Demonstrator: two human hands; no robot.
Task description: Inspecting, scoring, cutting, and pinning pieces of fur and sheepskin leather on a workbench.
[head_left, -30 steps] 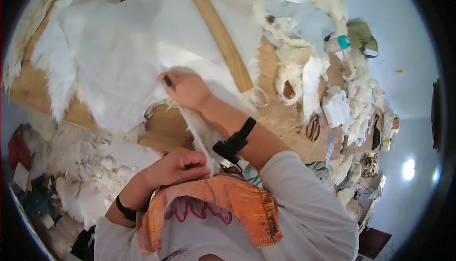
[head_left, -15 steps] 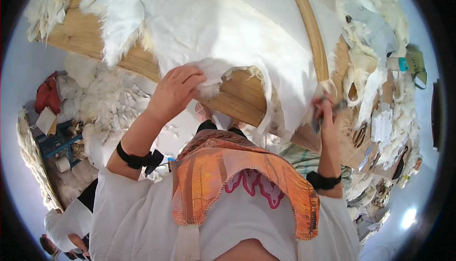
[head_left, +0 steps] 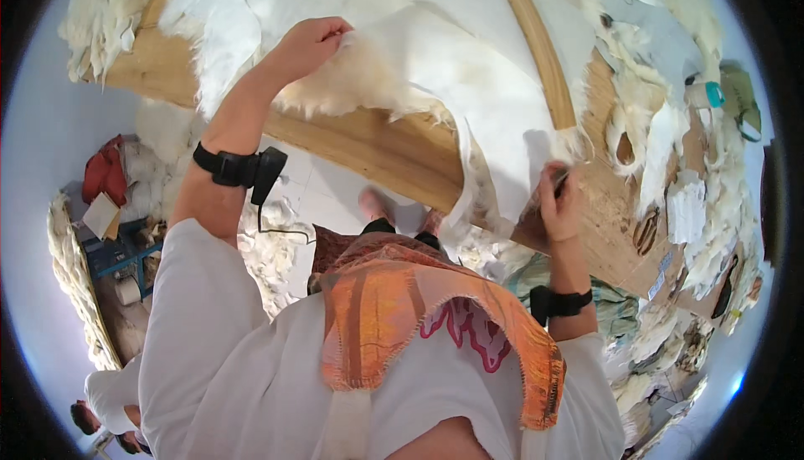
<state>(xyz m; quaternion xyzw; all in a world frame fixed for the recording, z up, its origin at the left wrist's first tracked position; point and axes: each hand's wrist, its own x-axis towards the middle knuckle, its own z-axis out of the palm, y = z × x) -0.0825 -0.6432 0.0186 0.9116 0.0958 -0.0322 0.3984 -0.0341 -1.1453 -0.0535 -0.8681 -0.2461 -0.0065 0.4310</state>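
A large white sheepskin (head_left: 444,58) lies leather side up over a wooden table (head_left: 377,146), its near edge cut in a curve. My left hand (head_left: 310,48) is closed on its near left edge, lifted and folded back so that cream wool (head_left: 356,83) shows below the fingers. My right hand (head_left: 563,209) is beside the skin's right edge, closed round a small dark metal tool (head_left: 559,177) whose kind I cannot make out. Just beyond that hand ends a long wooden strip (head_left: 540,41), lying across the skin.
More fleece pieces (head_left: 641,125) and brown cardboard (head_left: 620,234) are on the right, with a white cup-like container (head_left: 699,95) beyond. Wool scraps (head_left: 272,267) litter the floor. At left stand a red bag (head_left: 105,171) and a blue frame (head_left: 126,259). Another person (head_left: 109,397) is at lower left.
My left hand has moved up and away, folding the skin's edge back and uncovering more wooden tabletop. My right hand, still with the tool, has shifted slightly left and nearer.
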